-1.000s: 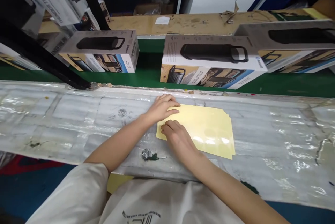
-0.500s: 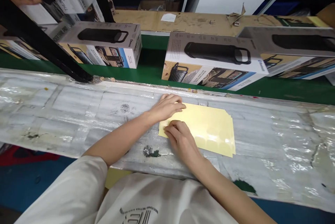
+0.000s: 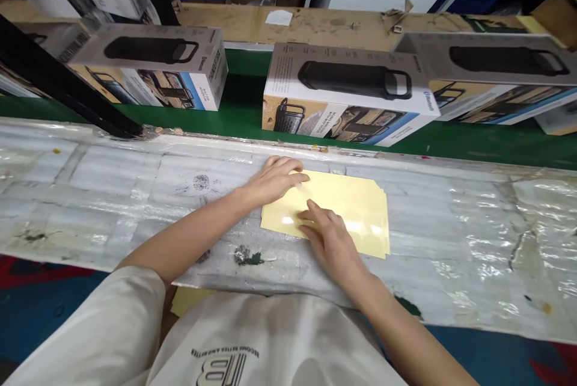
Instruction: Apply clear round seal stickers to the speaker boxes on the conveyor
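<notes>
The person's left arm point(image 3: 193, 232) stretches toward two o'clock, the left hand point(image 3: 274, 181) palm down, thumb parted from bent fingers; at its four o'clock, the right hand point(image 3: 334, 240) curves loosely, fingertips apart, its forearm point(image 3: 401, 323) slanting toward ten.

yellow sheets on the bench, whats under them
Under the yellow sheets is the shiny, film-covered bench, visible around their edges. Offset edges at the right show at least two sheets stacked. The patch of bench directly beneath is covered, so I can't tell what's there.

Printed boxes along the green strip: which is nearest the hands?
The box just beyond the yellow sheets; the others stand farther off, to its left or right.
</notes>
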A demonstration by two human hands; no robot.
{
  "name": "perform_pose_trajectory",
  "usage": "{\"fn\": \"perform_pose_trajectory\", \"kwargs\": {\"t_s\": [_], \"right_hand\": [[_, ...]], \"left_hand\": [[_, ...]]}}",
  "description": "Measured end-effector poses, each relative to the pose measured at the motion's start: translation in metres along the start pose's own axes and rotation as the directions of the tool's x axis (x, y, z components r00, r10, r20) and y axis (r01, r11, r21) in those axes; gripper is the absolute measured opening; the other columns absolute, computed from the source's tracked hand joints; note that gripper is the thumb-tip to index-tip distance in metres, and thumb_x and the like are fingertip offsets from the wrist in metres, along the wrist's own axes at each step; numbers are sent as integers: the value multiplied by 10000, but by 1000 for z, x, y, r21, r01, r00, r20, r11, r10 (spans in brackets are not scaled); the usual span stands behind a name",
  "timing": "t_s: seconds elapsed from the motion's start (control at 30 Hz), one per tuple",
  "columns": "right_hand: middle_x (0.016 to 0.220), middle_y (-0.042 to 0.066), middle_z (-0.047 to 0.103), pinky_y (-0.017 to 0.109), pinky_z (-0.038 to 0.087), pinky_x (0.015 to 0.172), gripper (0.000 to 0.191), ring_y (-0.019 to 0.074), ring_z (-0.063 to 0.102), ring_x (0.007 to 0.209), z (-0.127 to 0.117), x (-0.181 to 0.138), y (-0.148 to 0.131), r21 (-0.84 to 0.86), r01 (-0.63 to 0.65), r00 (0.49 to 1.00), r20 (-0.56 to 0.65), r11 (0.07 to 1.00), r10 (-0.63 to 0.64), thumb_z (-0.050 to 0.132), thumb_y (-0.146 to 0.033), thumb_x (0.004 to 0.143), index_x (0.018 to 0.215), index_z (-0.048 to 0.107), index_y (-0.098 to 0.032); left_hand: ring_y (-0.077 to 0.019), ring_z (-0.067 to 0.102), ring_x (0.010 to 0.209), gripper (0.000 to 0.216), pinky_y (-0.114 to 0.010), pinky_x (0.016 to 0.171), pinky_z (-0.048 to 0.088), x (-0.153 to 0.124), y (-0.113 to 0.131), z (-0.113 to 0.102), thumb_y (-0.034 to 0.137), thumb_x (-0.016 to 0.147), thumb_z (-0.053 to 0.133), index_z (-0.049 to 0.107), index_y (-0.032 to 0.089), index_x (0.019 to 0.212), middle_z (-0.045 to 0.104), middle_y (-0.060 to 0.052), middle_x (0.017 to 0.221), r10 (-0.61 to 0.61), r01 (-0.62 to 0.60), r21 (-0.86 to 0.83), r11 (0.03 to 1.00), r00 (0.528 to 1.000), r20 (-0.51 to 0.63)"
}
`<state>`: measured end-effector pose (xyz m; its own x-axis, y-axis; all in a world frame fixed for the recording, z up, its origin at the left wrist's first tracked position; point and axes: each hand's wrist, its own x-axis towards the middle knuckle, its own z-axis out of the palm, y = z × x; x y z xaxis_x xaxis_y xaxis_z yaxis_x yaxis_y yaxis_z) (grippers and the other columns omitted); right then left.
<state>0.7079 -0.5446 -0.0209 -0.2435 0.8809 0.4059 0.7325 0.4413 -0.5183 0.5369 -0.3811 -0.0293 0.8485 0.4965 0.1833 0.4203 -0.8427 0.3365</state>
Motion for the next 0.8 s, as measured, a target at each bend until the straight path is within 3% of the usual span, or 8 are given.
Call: {"fn": "perform_pose_trajectory", "kwargs": {"t_s": [0.2,0.4,0.6,0.8], "right_hand": [[1011,89,705,446,604,752,869,273,660,922,16,9,-11,-79,23,998,55,997,-19,423,-14,1005,1688,-37,-289],[999,85,659,446,612,750,872,261,637,876,16,10,-15,-71,-20,993,111,997,28,360,24,971,1689,-32,-277],[1313,169,653,504,598,923,830,315,597,1270,15,3,-15,-84,28,998,62,996,-23,396,8,993,1694,46,-267],[1118,102,715,487,624,862,783,274,690,1048,17,-3,-19,45,36,999,-37,998,-35,423,-10,996,1661,176,-340]], "left_hand": [[-229,502,1225,311,-388,1063,313,0,-2,-1,168,1057,472,696,263,1251,637,-69,1298,12,-12,-12,1000,1000,13],[-224,518,1190,261,-379,1051,313,0,-2,-3,201,1061,508,693,251,1239,646,-73,1255,28,-28,-22,999,1000,1],[-236,528,1221,257,-391,1065,332,0,-2,-1,212,1046,557,704,255,1252,656,-79,1277,23,-23,-3,1000,1000,-8],[-233,575,1204,272,-395,1049,393,-2,-3,-1,186,1016,603,717,279,1245,681,-69,1268,31,-29,35,999,998,-51]]}}
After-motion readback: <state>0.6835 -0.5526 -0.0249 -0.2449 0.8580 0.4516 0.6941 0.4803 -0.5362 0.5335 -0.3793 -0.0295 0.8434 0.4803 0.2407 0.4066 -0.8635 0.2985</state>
